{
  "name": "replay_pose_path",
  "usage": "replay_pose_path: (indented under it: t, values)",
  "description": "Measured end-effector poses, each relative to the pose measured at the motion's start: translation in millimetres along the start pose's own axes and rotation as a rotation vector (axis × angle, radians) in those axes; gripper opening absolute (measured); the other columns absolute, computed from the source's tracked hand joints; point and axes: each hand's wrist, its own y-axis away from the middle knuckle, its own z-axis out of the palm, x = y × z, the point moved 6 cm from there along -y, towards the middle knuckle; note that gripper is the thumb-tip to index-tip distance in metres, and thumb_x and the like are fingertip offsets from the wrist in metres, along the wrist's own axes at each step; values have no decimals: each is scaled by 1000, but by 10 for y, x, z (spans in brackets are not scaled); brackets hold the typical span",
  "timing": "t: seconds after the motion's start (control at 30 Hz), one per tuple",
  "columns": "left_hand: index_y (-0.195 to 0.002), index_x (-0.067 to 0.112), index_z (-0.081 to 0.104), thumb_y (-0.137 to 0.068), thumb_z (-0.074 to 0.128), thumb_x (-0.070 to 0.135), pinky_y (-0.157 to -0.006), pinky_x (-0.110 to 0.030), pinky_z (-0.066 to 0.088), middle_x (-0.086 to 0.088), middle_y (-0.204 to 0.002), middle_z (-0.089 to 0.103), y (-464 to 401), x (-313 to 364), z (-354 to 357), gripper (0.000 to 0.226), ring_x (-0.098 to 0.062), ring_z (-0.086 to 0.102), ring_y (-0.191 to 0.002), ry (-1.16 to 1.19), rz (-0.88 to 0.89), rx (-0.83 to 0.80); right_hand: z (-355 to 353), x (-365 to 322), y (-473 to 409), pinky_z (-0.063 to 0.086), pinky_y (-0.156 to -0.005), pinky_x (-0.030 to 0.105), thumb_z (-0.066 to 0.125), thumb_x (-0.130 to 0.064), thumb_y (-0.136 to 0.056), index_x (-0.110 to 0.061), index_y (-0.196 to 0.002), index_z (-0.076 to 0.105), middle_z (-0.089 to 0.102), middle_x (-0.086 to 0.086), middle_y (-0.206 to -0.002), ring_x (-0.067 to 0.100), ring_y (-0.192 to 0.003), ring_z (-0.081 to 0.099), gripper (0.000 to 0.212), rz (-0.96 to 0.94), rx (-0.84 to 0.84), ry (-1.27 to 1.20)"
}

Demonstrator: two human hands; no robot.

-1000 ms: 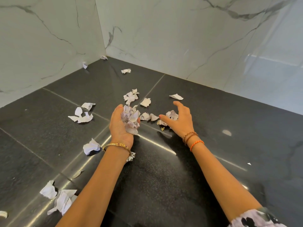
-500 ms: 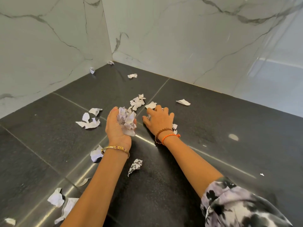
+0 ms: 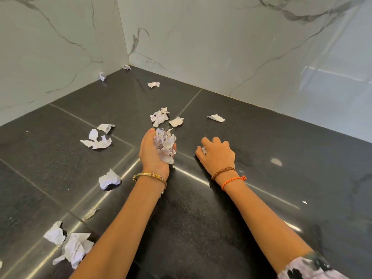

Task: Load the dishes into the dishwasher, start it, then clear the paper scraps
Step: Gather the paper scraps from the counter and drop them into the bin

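**Paper scraps half gathered on the dark desk**

Nearest us, at the lower left edge of the dark stone desk, we see a heap of crumpled white scraps, one of them printed with text too small to read. A patterned sleeve shows at the lower right corner. Our two bare forearms reach forward over the polished surface.

Further in, a single crumpled scrap lies just left of the left wrist, which wears a gold bangle. The left hand is turned palm up, its grip curled round a wad of collected paper scraps that fills the palm and sticks out above the fingers. The right hand lies knuckles up on the desk, apart from the left, its grip curled over a small white scrap that peeks out beside the thumb. Its wrist carries a brown beaded bracelet and an orange thread.

Beyond the hands, a cluster of loose scraps lies just past the left fingertips, another group sits off to the left, and one flat piece rests to the right. Farthest away, three small scraps lie near the corner where the white marble walls meet
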Motion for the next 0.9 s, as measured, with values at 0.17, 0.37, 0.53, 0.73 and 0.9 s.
replay_pose_path:
  t: [0.17, 0.37, 0.53, 0.73, 0.9]
  values:
    - [-99, 14, 52, -89, 54, 26, -45, -17, 47, 0, -77, 57, 47, -126, 25, 15, -9, 62, -47, -20, -34, -13, -6, -79, 5, 34, -62, 29, 33, -31, -99, -6, -97, 59, 63, 12, -96, 33, -91, 59, 37, -47, -21, -9]
    - [-103, 16, 51, -89, 56, 24, -43, -17, 47, 1, -78, 58, 139, -189, 70, 17, -11, 63, -49, 14, -56, -23, -93, -87, 30, 39, -66, 29, 40, -30, -95, -4, -80, 64, 63, 16, -82, 32, -80, 58, 38, -47, -51, -165]
    - [-74, 16, 60, -91, 52, 24, -44, -17, 45, 1, -66, 61, 279, -225, 129, 20, -12, 60, -53, 15, -54, -147, -98, 204, 176, 21, -37, 15, 57, -15, -81, -16, -52, 36, 33, 3, -48, 9, -33, 27, 36, 606, 90, -1661]
    - [-121, 8, 53, -90, 54, 32, -69, -29, 56, -9, -101, 59, 439, -354, 296, 39, -20, 60, -86, 7, -15, -264, -352, -31, 378, 22, -31, 10, 52, -10, -89, -14, -59, 41, 35, -4, -38, 5, -26, 27, 33, 681, 44, -1987]
    - [-123, 7, 51, -92, 51, 25, -67, -26, 57, -9, -96, 61, 604, -417, 394, 36, -18, 62, -81, -44, 71, -330, -563, 26, 418, 26, -41, 19, 57, -2, -81, -15, -44, 37, 32, -9, -37, 5, -37, 29, 45, 427, 425, -1550]
